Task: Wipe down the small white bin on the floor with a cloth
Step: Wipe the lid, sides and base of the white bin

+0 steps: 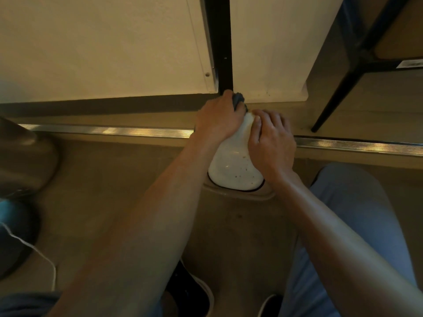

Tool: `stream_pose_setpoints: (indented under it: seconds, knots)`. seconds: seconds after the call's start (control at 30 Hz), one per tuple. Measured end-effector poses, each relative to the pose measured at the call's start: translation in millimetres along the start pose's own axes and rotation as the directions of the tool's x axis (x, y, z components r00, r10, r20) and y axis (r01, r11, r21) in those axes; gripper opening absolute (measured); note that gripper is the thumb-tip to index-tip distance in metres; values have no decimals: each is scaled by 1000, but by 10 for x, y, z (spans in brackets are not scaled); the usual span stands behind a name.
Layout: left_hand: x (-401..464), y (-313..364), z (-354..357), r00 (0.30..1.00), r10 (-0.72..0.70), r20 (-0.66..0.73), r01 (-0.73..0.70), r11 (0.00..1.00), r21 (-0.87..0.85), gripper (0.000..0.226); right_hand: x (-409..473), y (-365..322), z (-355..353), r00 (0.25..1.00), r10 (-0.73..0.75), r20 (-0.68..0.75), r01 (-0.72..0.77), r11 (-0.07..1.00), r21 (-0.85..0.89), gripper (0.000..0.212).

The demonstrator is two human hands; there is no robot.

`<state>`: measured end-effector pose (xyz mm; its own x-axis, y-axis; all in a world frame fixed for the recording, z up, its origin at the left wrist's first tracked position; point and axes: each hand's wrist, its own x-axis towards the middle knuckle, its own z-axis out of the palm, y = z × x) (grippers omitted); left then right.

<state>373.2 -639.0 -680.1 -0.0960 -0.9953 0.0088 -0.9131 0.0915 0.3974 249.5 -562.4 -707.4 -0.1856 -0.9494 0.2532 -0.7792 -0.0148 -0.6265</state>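
Observation:
The small white bin [233, 167] stands on the floor just in front of me, its glossy speckled surface facing up. A dark grey cloth [307, 100] is bunched under my left hand [217, 117], which presses it against the bin's far left side. Only a small fold of the cloth shows past my fingers. My right hand [272, 143] lies on the bin's right side with its fingers curled over the top, holding it steady. A beige base or lid [240, 195] shows under the bin's near edge.
A metal floor strip [103, 130] runs across behind the bin. White cabinet panels [103, 46] with a black gap stand beyond. A black chair leg [332, 104] stands at the right. My shoes [194, 291] and knee [357, 213] are close below.

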Motion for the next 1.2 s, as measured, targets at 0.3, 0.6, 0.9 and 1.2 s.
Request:
stream_pose_setpoints:
  seconds: [0.3, 0.6, 0.9, 1.2]
  knots:
    - [23, -304, -81, 996, 71, 59, -65, 992, -106, 39, 18, 25, 6, 1000, -4, -1, 4, 1000, -24, 42]
    - [-238, -197, -15, 943, 297, -153, -308, 950, -54, 36, 10, 13, 27, 1000, -3, -20, 2, 999, -35, 42]
    - [19, 125, 44, 998, 60, 9, -61, 990, 125, 41, 6, 11, 27, 999, 2, -37, -3, 1000, -25, 43]
    - [-214, -323, -76, 982, 185, -42, -189, 962, -196, 39, 2, 6, 18, 1000, 10, -5, -10, 1000, -29, 43]
